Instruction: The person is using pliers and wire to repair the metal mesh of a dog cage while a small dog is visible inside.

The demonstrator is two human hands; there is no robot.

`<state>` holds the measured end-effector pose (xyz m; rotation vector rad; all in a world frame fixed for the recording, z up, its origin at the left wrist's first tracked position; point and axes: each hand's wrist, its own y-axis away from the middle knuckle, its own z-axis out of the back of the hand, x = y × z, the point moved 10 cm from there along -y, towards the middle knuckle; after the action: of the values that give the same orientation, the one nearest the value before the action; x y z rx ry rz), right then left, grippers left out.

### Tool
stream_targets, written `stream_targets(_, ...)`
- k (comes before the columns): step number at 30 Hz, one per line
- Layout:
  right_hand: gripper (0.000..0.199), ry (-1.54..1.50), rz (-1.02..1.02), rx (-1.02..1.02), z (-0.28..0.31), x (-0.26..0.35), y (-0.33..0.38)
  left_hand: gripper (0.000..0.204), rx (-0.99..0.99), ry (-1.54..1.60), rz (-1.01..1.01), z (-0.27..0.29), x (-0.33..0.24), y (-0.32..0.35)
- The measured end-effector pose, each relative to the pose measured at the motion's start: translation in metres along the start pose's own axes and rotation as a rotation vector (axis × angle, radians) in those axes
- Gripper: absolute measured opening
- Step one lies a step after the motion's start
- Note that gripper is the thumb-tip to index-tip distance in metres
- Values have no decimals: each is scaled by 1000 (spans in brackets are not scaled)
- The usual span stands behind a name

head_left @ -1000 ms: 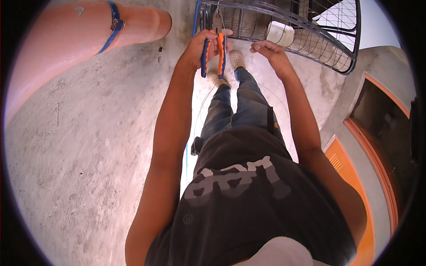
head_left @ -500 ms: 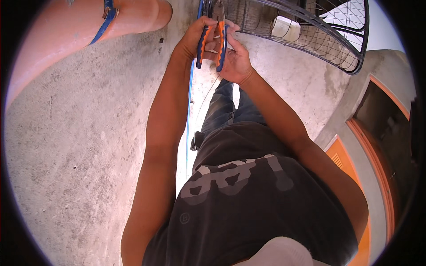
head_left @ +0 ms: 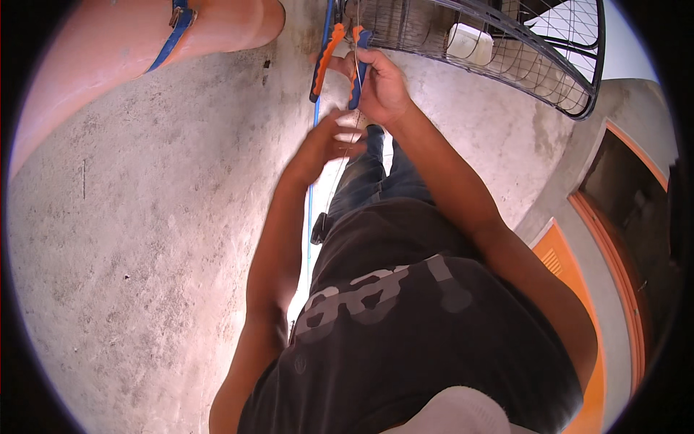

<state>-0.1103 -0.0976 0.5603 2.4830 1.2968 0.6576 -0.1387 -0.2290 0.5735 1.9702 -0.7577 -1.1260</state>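
Pliers with orange and blue handles [head_left: 357, 76] are in my right hand [head_left: 384, 88], near the top of the view. Its fingers close around the right handle and reach behind towards the left one; the handles stand apart. The jaws are hard to make out against the dark rack behind. My left hand [head_left: 316, 150] is below the pliers, off their handles, with its fingers stretched out and slightly blurred. A thin wire [head_left: 338, 172] runs down past those fingers; whether they touch it I cannot tell.
A black wire-mesh rack [head_left: 426, 43] with a white container [head_left: 470, 45] stands at the top right. A long blue line [head_left: 311, 202] hangs beside my left arm. An orange pipe-like form [head_left: 217, 29] with a blue strap [head_left: 172, 42] crosses the upper left. Orange-framed openings [head_left: 614, 253] are at right.
My left hand has let go of the pliers and moved down towards me, its fingers now stretched out. The pliers stay in my right hand, their handles spread a little wider.
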Motion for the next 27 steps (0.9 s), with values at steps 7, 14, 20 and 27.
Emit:
stream_targets(7, 33, 57, 88, 66, -10, 4, -3, 33, -395, -314, -264, 5, -22, 77)
stream_targets(14, 18, 19, 86, -110, -1, -4, 7, 31, -419, -273, -395, 6, -54, 105)
stream_targets(20, 42, -165, 22, -33, -14, -17, -1, 33, -416, -294, -487, 11, -66, 111)
stream_targets(27, 40, -117, 12, -112, -23, -14, 8, 33, -468, -345, -515, 19, -80, 122)
